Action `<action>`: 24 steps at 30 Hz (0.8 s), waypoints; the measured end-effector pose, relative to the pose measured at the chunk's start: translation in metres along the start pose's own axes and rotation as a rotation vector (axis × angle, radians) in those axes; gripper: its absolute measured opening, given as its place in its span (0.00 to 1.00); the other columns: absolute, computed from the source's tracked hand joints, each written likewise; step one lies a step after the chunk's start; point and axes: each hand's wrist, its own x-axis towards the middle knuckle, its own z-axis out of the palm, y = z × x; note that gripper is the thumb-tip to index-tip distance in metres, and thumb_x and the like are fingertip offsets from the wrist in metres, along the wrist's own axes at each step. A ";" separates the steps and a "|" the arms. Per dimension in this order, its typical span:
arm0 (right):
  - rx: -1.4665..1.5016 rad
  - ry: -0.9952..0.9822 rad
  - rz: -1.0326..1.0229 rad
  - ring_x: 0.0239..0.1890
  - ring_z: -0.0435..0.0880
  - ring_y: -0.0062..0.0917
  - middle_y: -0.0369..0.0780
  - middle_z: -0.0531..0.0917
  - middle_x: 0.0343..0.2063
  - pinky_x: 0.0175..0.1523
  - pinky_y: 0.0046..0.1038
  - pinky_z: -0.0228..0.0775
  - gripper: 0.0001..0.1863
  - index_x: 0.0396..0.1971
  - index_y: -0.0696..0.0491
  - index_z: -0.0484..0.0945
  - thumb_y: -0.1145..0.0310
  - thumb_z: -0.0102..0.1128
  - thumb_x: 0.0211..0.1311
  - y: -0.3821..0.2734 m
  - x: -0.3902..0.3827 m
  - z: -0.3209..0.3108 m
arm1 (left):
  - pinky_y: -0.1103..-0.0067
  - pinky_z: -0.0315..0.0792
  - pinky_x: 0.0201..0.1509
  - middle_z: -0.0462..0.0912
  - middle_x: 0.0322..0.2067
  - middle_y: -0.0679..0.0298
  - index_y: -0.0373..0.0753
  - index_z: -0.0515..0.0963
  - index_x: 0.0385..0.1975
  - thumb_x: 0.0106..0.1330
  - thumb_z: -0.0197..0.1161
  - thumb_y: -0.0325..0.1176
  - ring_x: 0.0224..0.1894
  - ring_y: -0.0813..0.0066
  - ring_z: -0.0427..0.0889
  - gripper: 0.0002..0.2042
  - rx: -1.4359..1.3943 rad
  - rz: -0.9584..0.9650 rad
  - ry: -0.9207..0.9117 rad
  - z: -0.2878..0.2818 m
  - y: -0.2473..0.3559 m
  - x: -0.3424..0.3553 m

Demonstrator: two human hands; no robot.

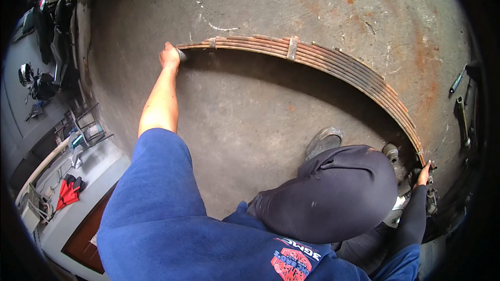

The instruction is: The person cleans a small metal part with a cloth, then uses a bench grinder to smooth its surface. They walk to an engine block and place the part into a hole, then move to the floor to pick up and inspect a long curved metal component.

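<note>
A long, rusty leaf spring (333, 63), made of several stacked curved leaves, arches across the concrete floor in front of me. One metal clamp band (292, 48) wraps the stack near its middle, and a smaller clip (212, 42) sits toward the left end. My left hand (170, 57) is closed around the spring's left end, beside its round eye (181, 55). At the far right, my right hand (422, 175) grips the other end, its fingers curled and partly hidden. Dark shadow lies along the inner side of the arch.
A short metal cylinder (390, 152) stands by my bent knee, near my shoe (324, 141). A wrench (463, 119) and a screwdriver (458, 79) lie at the right. More metal parts (432, 200) sit beside my right forearm. Shelving and a red-and-black item (69, 192) are at left.
</note>
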 end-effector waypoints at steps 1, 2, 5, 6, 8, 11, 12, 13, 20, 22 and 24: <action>-0.003 -0.029 0.001 0.79 0.63 0.42 0.47 0.58 0.82 0.79 0.44 0.57 0.63 0.82 0.57 0.56 0.17 0.49 0.65 0.001 0.003 0.000 | 0.59 0.69 0.72 0.81 0.59 0.31 0.19 0.82 0.52 0.74 0.46 0.56 0.67 0.40 0.80 0.37 0.032 0.010 0.000 -0.001 0.001 0.000; 0.057 -0.006 0.044 0.80 0.61 0.42 0.47 0.55 0.83 0.80 0.44 0.56 0.63 0.83 0.57 0.55 0.17 0.49 0.65 0.001 0.005 -0.001 | 0.59 0.69 0.72 0.81 0.58 0.31 0.19 0.82 0.51 0.74 0.46 0.55 0.67 0.40 0.80 0.36 0.026 0.031 -0.005 -0.001 0.001 0.001; -0.076 0.009 0.046 0.58 0.77 0.37 0.44 0.74 0.62 0.60 0.40 0.72 0.57 0.73 0.54 0.69 0.16 0.48 0.64 -0.004 -0.003 0.000 | 0.59 0.70 0.71 0.82 0.57 0.31 0.20 0.83 0.49 0.73 0.46 0.53 0.66 0.40 0.81 0.35 0.008 0.032 -0.011 -0.002 0.002 0.001; -0.055 -0.080 0.148 0.45 0.81 0.33 0.40 0.79 0.50 0.49 0.36 0.76 0.53 0.66 0.52 0.75 0.16 0.48 0.64 -0.005 -0.011 0.002 | 0.59 0.70 0.71 0.82 0.57 0.31 0.20 0.84 0.49 0.73 0.46 0.53 0.66 0.41 0.81 0.34 0.010 0.020 -0.001 -0.002 0.002 0.002; -0.081 -0.084 0.088 0.25 0.81 0.25 0.34 0.81 0.32 0.31 0.30 0.77 0.49 0.56 0.50 0.81 0.15 0.48 0.64 -0.010 -0.029 0.007 | 0.59 0.70 0.70 0.83 0.57 0.32 0.21 0.84 0.49 0.72 0.47 0.52 0.66 0.42 0.81 0.33 0.007 -0.009 -0.019 -0.002 0.003 0.005; -0.226 -0.173 0.025 0.40 0.81 0.29 0.39 0.81 0.44 0.46 0.32 0.76 0.48 0.65 0.50 0.78 0.20 0.45 0.68 -0.023 -0.052 0.010 | 0.60 0.71 0.74 0.82 0.62 0.39 0.25 0.84 0.55 0.76 0.44 0.55 0.69 0.44 0.79 0.35 0.182 -0.095 0.028 0.001 0.007 0.015; -0.323 -0.296 -0.099 0.49 0.76 0.31 0.42 0.77 0.52 0.54 0.33 0.70 0.46 0.68 0.50 0.74 0.23 0.43 0.72 -0.029 -0.056 0.011 | 0.58 0.70 0.77 0.80 0.66 0.43 0.27 0.82 0.60 0.79 0.40 0.57 0.70 0.46 0.78 0.36 0.267 -0.126 0.066 0.005 0.008 0.016; -0.402 -0.386 -0.198 0.58 0.71 0.33 0.44 0.74 0.59 0.61 0.34 0.64 0.44 0.72 0.50 0.70 0.27 0.42 0.75 -0.034 -0.058 0.009 | 0.58 0.70 0.76 0.79 0.67 0.44 0.28 0.81 0.62 0.80 0.39 0.56 0.71 0.46 0.77 0.36 0.295 -0.148 0.070 0.009 0.012 0.019; -1.190 -0.483 -0.707 0.66 0.80 0.48 0.52 0.81 0.65 0.71 0.47 0.69 0.29 0.81 0.38 0.61 0.51 0.39 0.86 -0.095 -0.078 -0.037 | 0.47 0.61 0.78 0.57 0.76 0.31 0.22 0.56 0.76 0.75 0.41 0.73 0.75 0.32 0.63 0.52 0.175 -0.150 0.372 0.032 0.006 -0.039; -0.790 -0.410 -0.350 0.67 0.80 0.46 0.52 0.84 0.62 0.72 0.44 0.69 0.43 0.67 0.51 0.81 0.28 0.47 0.74 -0.121 -0.096 -0.059 | 0.48 0.60 0.78 0.67 0.72 0.36 0.24 0.65 0.72 0.75 0.46 0.72 0.76 0.35 0.62 0.49 0.335 0.193 0.454 0.014 -0.007 -0.072; -0.981 -0.063 -0.418 0.65 0.82 0.47 0.57 0.85 0.58 0.70 0.44 0.71 0.45 0.63 0.54 0.83 0.26 0.51 0.71 -0.142 -0.117 -0.079 | 0.49 0.59 0.78 0.72 0.69 0.38 0.26 0.70 0.71 0.73 0.53 0.70 0.76 0.38 0.62 0.47 0.296 0.456 0.412 0.012 0.012 -0.103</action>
